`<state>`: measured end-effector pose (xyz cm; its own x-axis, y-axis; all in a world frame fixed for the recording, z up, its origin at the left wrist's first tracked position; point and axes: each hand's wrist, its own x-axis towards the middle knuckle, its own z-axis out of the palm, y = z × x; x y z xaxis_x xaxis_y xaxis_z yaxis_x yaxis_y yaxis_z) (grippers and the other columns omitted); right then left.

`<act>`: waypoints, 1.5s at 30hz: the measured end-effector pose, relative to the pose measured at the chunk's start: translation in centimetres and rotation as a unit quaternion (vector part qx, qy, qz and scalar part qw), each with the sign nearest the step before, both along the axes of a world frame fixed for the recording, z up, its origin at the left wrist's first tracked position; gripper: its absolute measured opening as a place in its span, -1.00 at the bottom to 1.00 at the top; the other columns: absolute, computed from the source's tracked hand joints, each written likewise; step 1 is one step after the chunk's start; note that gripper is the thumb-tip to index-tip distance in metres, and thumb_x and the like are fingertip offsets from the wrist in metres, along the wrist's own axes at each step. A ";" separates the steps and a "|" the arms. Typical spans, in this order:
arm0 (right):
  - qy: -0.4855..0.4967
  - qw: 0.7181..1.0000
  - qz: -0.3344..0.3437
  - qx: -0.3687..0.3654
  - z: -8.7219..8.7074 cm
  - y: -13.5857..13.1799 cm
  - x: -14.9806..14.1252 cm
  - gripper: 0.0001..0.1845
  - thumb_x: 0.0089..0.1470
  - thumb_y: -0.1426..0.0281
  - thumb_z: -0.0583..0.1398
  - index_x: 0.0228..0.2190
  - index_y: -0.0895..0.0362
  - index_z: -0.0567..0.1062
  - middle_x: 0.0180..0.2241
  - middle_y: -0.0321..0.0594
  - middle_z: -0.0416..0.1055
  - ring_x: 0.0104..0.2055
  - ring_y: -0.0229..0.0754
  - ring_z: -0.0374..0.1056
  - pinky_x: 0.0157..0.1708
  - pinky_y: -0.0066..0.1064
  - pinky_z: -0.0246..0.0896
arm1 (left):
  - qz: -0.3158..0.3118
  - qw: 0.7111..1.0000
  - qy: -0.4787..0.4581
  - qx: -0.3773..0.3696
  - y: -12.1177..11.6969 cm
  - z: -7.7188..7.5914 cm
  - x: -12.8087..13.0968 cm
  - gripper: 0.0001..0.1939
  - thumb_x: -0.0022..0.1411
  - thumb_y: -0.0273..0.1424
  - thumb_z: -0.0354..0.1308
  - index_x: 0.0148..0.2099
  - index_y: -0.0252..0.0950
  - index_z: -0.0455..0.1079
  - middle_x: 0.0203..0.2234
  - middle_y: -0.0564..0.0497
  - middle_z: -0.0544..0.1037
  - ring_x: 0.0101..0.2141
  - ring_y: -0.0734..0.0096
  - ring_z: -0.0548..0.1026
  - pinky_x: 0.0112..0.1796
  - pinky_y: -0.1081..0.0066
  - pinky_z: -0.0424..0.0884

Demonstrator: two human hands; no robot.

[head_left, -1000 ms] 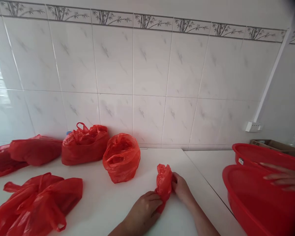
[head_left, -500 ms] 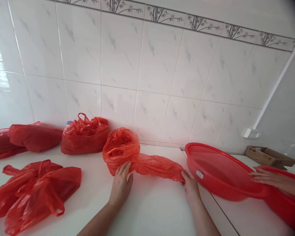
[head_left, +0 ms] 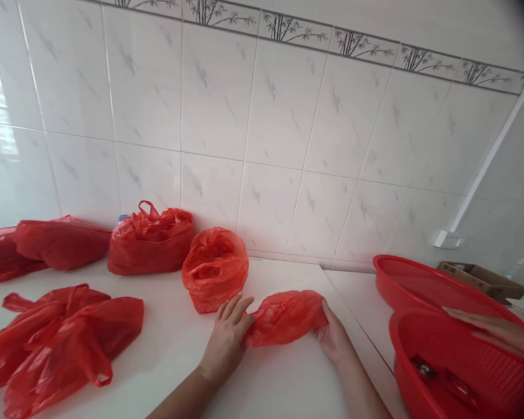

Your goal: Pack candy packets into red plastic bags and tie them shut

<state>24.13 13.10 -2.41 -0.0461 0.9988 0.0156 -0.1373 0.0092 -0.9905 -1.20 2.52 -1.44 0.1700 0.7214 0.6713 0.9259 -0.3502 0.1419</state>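
A crumpled red plastic bag (head_left: 288,317) stretches between my two hands over the white table. My left hand (head_left: 227,337) has its left end between thumb and fingers, with some fingertips raised. At the bag's right end, my right hand (head_left: 334,334) grips the plastic, its thumb on the near side. Just behind my left hand stands an open red plastic bag (head_left: 216,270) with its mouth facing me; its contents cannot be made out.
Filled red bags line the wall, one with a loop handle (head_left: 151,241); tied red bags (head_left: 70,343) lie front left. At right are a red mesh basket (head_left: 402,279) and a nearer red basket (head_left: 399,343) holding small metallic items. Another person's hand (head_left: 493,329) reaches over them. Behind is a cardboard box (head_left: 484,282).
The bag in my hands has come away from the open bag toward me and bunched shorter. The mesh basket has shifted right, and the nearer basket now shows its inside.
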 end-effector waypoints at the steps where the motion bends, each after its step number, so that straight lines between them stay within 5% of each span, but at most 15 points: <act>1: -0.053 0.998 -0.043 0.014 0.0 0.0 -0.2 -0.39 -0.05 -0.09 0.10 -0.15 0.11 0.40 -0.27 -0.14 0.46 -0.30 -0.12 0.39 -0.42 -0.37 0.28 | -0.005 1.000 0.001 -0.004 0.0 0.0 0.1 -0.56 -0.05 -0.76 -0.09 -0.20 -0.22 0.36 0.10 -0.07 0.37 0.17 0.06 0.18 0.10 0.06 0.15; 5: -0.264 0.937 -0.213 0.087 0.7 -0.6 -1.0 -0.35 -0.10 -0.03 0.18 -0.04 0.09 0.33 -0.04 -0.04 0.31 -0.08 0.05 0.30 -0.20 -0.22 0.23 | -0.012 0.999 0.010 -0.052 -0.2 0.0 0.6 -0.61 -0.07 -0.76 -0.12 -0.28 -0.24 0.31 -0.19 -0.04 0.51 -0.20 0.28 0.45 -0.21 0.34 0.37; 8: -0.386 0.845 -0.257 0.267 1.9 -1.9 -2.0 -0.54 0.07 0.11 0.09 -0.07 0.12 0.37 -0.07 0.00 0.28 -0.01 0.07 0.21 -0.07 -0.14 0.14 | 0.008 0.998 0.008 -0.067 -0.2 0.0 0.8 -0.67 -0.03 -0.73 -0.12 -0.34 -0.23 0.28 -0.42 0.01 0.49 -0.46 0.35 0.40 -0.47 0.42 0.30; 11: -0.409 0.781 -0.250 0.401 2.8 -3.5 -3.8 -0.61 0.14 0.20 0.06 -0.07 0.16 0.36 -0.11 0.02 0.29 -0.02 0.04 0.21 -0.04 -0.13 0.14 | 0.022 0.997 0.013 -0.067 -0.1 -0.2 0.9 -0.68 0.03 -0.73 -0.14 -0.34 -0.23 0.28 -0.42 0.00 0.46 -0.45 0.34 0.37 -0.45 0.41 0.27; 15: -0.450 0.756 -0.173 0.444 2.2 -4.7 -6.4 -0.49 0.10 0.23 0.13 0.07 0.11 0.24 0.05 0.01 0.24 0.08 0.06 0.16 0.00 -0.11 0.14 | 0.027 0.997 0.026 -0.064 0.2 -0.7 0.8 -0.67 0.03 -0.74 -0.14 -0.32 -0.24 0.28 -0.39 0.00 0.44 -0.43 0.35 0.34 -0.41 0.42 0.25; 19: -0.514 0.782 -0.068 0.347 0.8 -3.9 -6.2 -0.68 0.12 0.43 0.01 -0.09 0.07 0.38 -0.17 -0.13 0.43 -0.20 -0.07 0.36 -0.25 -0.25 0.23 | 0.045 0.997 0.022 -0.062 0.5 -1.0 0.2 -0.66 -0.01 -0.76 -0.14 -0.35 -0.25 0.27 -0.41 0.02 0.41 -0.44 0.37 0.31 -0.44 0.43 0.20; 22: -0.509 0.826 -0.034 0.242 0.9 -3.1 -4.3 -0.75 0.17 0.34 -0.05 -0.37 0.04 0.40 -0.47 -0.29 0.43 -0.47 -0.19 0.32 -0.46 -0.37 0.12 | 0.068 0.996 0.008 -0.063 0.7 -0.8 -0.5 -0.67 -0.03 -0.77 -0.14 -0.37 -0.25 0.26 -0.44 0.02 0.39 -0.48 0.40 0.28 -0.48 0.45 0.14; 27: -0.405 0.897 0.011 0.174 2.0 -3.4 -3.3 -0.71 0.11 0.11 0.05 -0.29 0.01 0.41 -0.52 -0.37 0.35 -0.49 -0.23 0.25 -0.46 -0.43 0.11 | 0.076 0.995 0.000 -0.067 0.7 -0.5 -1.0 -0.68 -0.03 -0.76 -0.13 -0.36 -0.26 0.26 -0.42 0.02 0.39 -0.47 0.42 0.30 -0.48 0.47 0.13; 30: -0.319 0.931 0.052 0.171 1.6 -3.9 -4.4 -0.75 -0.08 0.17 0.22 -0.32 0.01 0.44 -0.47 -0.39 0.35 -0.46 -0.26 0.22 -0.45 -0.47 0.08 | 0.067 0.995 0.007 -0.073 0.7 -0.6 -0.7 -0.68 -0.02 -0.75 -0.12 -0.35 -0.26 0.27 -0.41 0.02 0.40 -0.45 0.42 0.31 -0.45 0.48 0.15; 34: -0.205 0.971 0.004 0.120 0.5 -2.8 -4.5 -0.80 -0.21 0.29 0.23 -0.65 0.10 0.31 -0.65 -0.43 0.19 -0.56 -0.32 0.08 -0.56 -0.49 -0.06 | 0.075 0.994 0.010 -0.081 0.7 -0.6 -0.8 -0.69 0.00 -0.74 -0.13 -0.36 -0.26 0.27 -0.43 0.02 0.39 -0.47 0.43 0.30 -0.47 0.47 0.14; 40: -0.091 0.989 -0.112 0.026 0.3 -0.2 -0.1 -0.81 -0.19 0.25 0.04 -0.58 0.12 0.29 -0.61 -0.35 0.20 -0.63 -0.32 0.09 -0.66 -0.48 -0.07 | 0.096 0.992 0.006 -0.085 0.9 -0.6 -1.4 -0.67 -0.08 -0.76 -0.15 -0.38 -0.26 0.26 -0.45 0.02 0.37 -0.50 0.42 0.29 -0.52 0.45 0.08; 45: -0.069 0.989 -0.129 0.034 1.1 -0.5 0.6 -0.73 -0.21 0.20 0.08 -0.47 0.13 0.35 -0.56 -0.36 0.20 -0.62 -0.34 0.07 -0.67 -0.48 -0.07 | 0.078 0.993 0.001 -0.084 0.6 -0.7 -0.9 -0.64 -0.12 -0.75 -0.14 -0.33 -0.26 0.27 -0.41 0.01 0.38 -0.49 0.40 0.33 -0.52 0.45 0.14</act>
